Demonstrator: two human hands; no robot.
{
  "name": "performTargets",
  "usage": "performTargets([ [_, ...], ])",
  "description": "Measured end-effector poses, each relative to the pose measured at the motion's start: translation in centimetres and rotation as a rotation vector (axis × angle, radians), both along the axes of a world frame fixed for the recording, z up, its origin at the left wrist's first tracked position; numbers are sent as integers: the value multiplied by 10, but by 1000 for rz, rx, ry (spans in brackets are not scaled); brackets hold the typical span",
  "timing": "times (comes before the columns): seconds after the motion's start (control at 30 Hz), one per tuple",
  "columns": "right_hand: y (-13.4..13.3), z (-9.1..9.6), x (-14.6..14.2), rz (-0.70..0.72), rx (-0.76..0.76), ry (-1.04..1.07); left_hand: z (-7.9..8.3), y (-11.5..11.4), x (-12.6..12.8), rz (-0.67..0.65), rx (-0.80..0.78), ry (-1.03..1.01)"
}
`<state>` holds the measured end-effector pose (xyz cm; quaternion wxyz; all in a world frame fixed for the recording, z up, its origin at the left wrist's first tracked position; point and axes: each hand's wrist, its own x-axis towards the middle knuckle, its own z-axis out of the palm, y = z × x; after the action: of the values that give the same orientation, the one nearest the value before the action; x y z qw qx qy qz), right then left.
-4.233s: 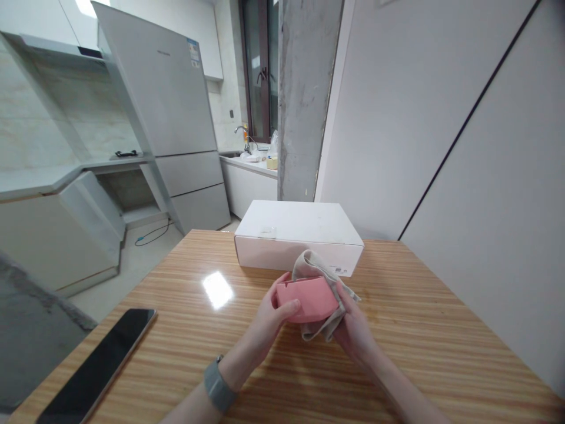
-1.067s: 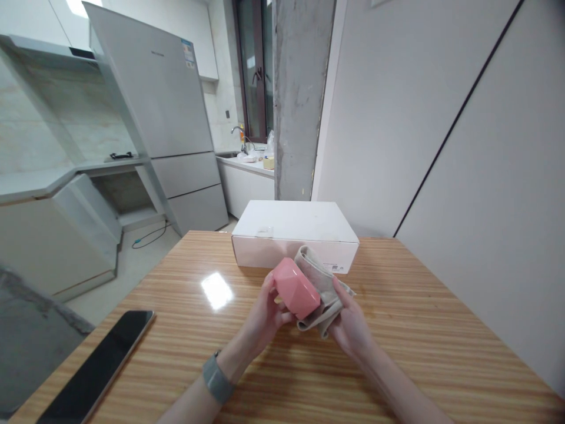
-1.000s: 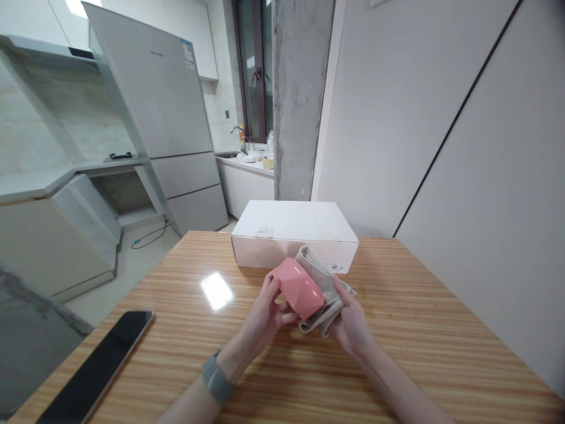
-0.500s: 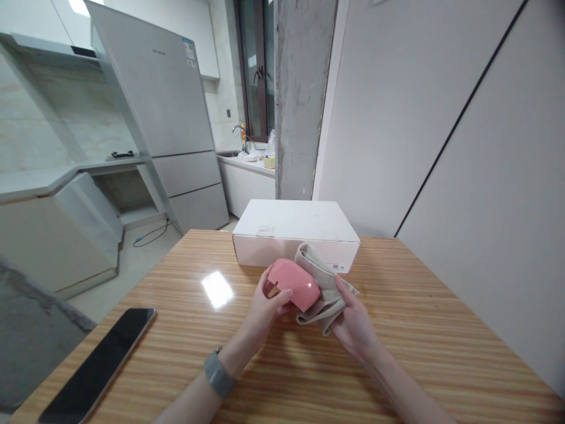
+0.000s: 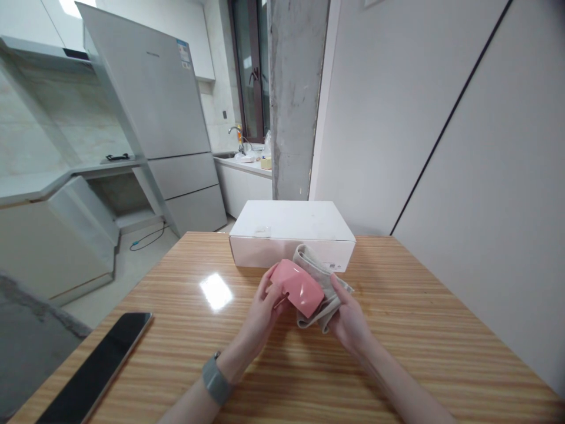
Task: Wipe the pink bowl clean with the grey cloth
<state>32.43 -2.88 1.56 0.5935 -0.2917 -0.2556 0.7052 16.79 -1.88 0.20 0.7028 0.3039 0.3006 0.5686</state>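
My left hand is closed on the left end of a glossy pink curved plastic shell, which has a small notch in its lower edge. The shell is held tilted above the table, its right end against a folded grey cloth. My right hand grips that cloth from the right, thumb on top and the other fingers mostly hidden under it. Just behind both things stands a closed white box. The shell's inner side is hidden.
A black phone lies at the left of the wooden table. Beyond the table are a tall grey fridge, a sink tap, a bare concrete pillar and a white wall panel on the right.
My left hand has turned the pink shell slightly, so its opening shows less and its right end sits further over the cloth. The view has shifted a little.
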Motion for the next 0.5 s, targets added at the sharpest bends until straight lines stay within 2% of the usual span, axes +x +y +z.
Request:
performTargets([
  [0.23, -2, 1, 0, -14, 30, -36, -2, -3, 3, -44, 10, 91],
  [0.5, -2, 3, -1, -8, -20, 18, 0, 0, -2, 111, 24, 253],
])
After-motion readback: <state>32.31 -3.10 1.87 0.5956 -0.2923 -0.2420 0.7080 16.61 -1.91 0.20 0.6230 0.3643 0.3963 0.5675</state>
